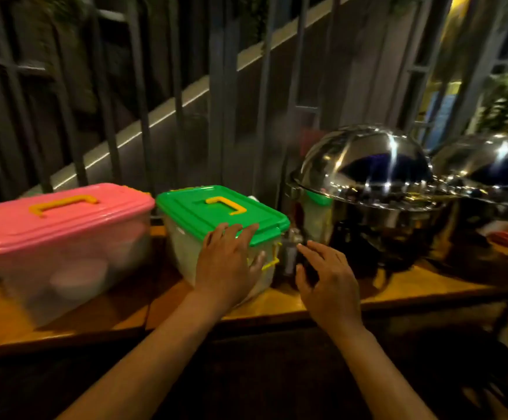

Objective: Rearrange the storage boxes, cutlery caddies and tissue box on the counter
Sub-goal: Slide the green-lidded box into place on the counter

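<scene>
A clear storage box with a green lid (pixel 216 212) and yellow handle stands on the wooden counter (pixel 277 304). My left hand (pixel 228 262) lies flat against its near right corner, fingers spread over the lid's edge. To its left stands a bigger clear box with a pink lid (pixel 61 216) and yellow handle, with bowls inside. My right hand (pixel 325 277) hovers open just right of the green-lidded box, fingers apart, holding nothing. A small dark shaker or bottle (pixel 290 253) sits between my hands, blurred. No cutlery caddy or tissue box is in sight.
Two shiny steel domed chafing dishes (pixel 364 189) (pixel 489 177) fill the counter's right side, the nearer one close to my right hand. A dark metal railing (pixel 143 101) runs right behind the boxes. The counter's front edge lies under my forearms.
</scene>
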